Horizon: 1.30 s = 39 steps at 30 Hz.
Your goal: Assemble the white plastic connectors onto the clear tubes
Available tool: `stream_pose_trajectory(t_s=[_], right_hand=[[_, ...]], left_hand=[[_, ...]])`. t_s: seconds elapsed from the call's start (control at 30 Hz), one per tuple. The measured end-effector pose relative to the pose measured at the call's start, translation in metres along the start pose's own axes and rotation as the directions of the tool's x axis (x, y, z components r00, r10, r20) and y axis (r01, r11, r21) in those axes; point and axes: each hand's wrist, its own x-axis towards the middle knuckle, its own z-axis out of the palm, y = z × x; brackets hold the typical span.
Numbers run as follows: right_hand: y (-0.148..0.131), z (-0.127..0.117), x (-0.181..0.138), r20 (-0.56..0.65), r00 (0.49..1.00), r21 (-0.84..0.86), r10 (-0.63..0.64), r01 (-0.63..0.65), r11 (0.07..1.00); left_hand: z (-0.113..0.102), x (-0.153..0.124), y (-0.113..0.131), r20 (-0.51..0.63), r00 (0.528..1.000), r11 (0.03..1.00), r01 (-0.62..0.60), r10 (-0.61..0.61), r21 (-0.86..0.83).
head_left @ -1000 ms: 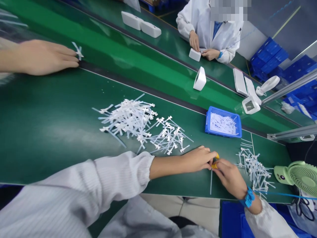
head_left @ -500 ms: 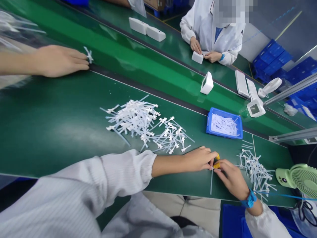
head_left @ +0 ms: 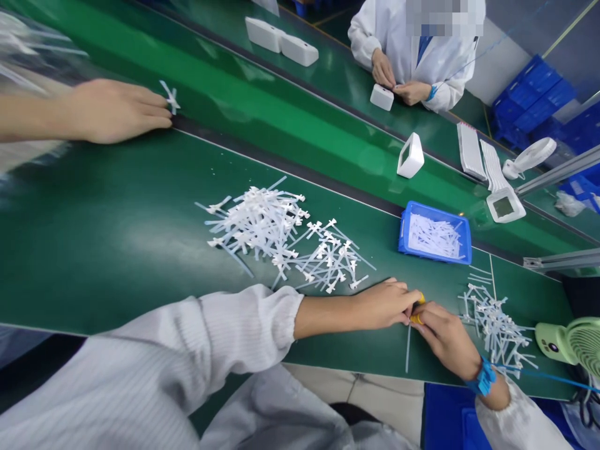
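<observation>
My left hand [head_left: 392, 304] and my right hand [head_left: 446, 337] meet close to the near edge of the green table, fingertips pinched together. Between them is a thin pale strip [head_left: 407, 350], its long end hanging down toward the table edge. Its upper end is hidden by my fingers. Yellow finger covers [head_left: 416, 319] show at the fingertips. Left of my hands lies a large pile of pale strips with small white end pieces [head_left: 262, 222]. To the right, beyond my right hand, is a smaller pile of similar strips [head_left: 497, 325].
A blue bin [head_left: 435, 255] of loose strips stands behind my hands. A green fan [head_left: 557, 342] is at the right. Another person's hand [head_left: 126, 112] holds white-ended strips at far left. Beyond the green belt [head_left: 300, 131], a co-worker's hands [head_left: 398, 81] handle a white device.
The whole view has shifted slightly, so most things appear farther right. Both my hands stay pinched together at the strip, with the fingers drawn closer around its upper end.
</observation>
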Motion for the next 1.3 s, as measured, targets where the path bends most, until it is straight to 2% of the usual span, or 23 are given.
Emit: stream_pose_trajectory(t_s=[0.17, 0.23, 0.3, 0.37, 0.43, 0.53, 0.6, 0.63, 0.67, 0.73, 0.93, 1.03, 1.3], right_hand=[[0.000, 0.007, -0.005, -0.066, 0.994, 0.058, 0.092, -0.088, 0.994], [0.001, 0.016, -0.014, -0.151, 0.980, 0.098, 0.129, -0.115, 0.988], [0.002, 0.029, -0.026, -0.267, 0.943, 0.151, 0.197, -0.161, 0.975], [0.003, 0.044, -0.035, -0.393, 0.866, 0.239, 0.310, -0.230, 0.944], [0.002, 0.059, -0.040, -0.501, 0.747, 0.368, 0.436, -0.272, 0.889], [-0.004, 0.076, -0.035, -0.598, 0.562, 0.544, 0.571, -0.237, 0.805], [-0.009, 0.083, -0.027, -0.631, 0.476, 0.603, 0.613, -0.197, 0.773], [-0.011, 0.086, -0.024, -0.637, 0.451, 0.620, 0.625, -0.182, 0.763], [-0.014, 0.088, -0.021, -0.637, 0.441, 0.633, 0.633, -0.170, 0.755], [-0.017, 0.091, -0.017, -0.624, 0.455, 0.649, 0.635, -0.151, 0.746], [-0.023, 0.089, -0.015, -0.590, 0.585, 0.594, 0.557, -0.152, 0.790], [-0.025, 0.085, -0.015, -0.586, 0.624, 0.535, 0.517, -0.182, 0.825], [-0.029, 0.081, -0.013, -0.557, 0.614, 0.521, 0.560, -0.266, 0.811]], left_hand=[[-0.002, -0.002, 0.002, 0.010, 1.000, 0.999, -0.023, 0.023, 0.034], [-0.002, -0.002, 0.003, 0.018, 0.999, 0.996, -0.034, 0.032, 0.087], [-0.001, -0.003, 0.004, 0.028, 0.999, 0.990, -0.044, 0.040, 0.136], [-0.001, -0.003, 0.005, 0.034, 0.998, 0.986, -0.051, 0.046, 0.157], [-0.001, -0.005, 0.006, 0.034, 0.998, 0.988, -0.049, 0.045, 0.150], [-0.002, -0.007, 0.007, -0.008, 1.000, 0.997, 0.006, -0.005, 0.077], [-0.003, -0.009, 0.007, -0.057, 0.996, 0.998, 0.063, -0.063, 0.013], [-0.004, -0.009, 0.008, -0.079, 0.993, 0.996, 0.086, -0.086, -0.015], [-0.005, -0.009, 0.008, -0.095, 0.990, 0.994, 0.100, -0.103, -0.039], [-0.007, -0.009, 0.008, -0.106, 0.987, 0.990, 0.114, -0.122, -0.082], [-0.010, -0.009, 0.009, -0.093, 0.982, 0.973, 0.146, -0.165, -0.179], [-0.010, -0.011, 0.009, -0.112, 0.978, 0.969, 0.153, -0.177, -0.193], [-0.012, -0.014, 0.011, -0.124, 0.965, 0.952, 0.196, -0.230, -0.236]])
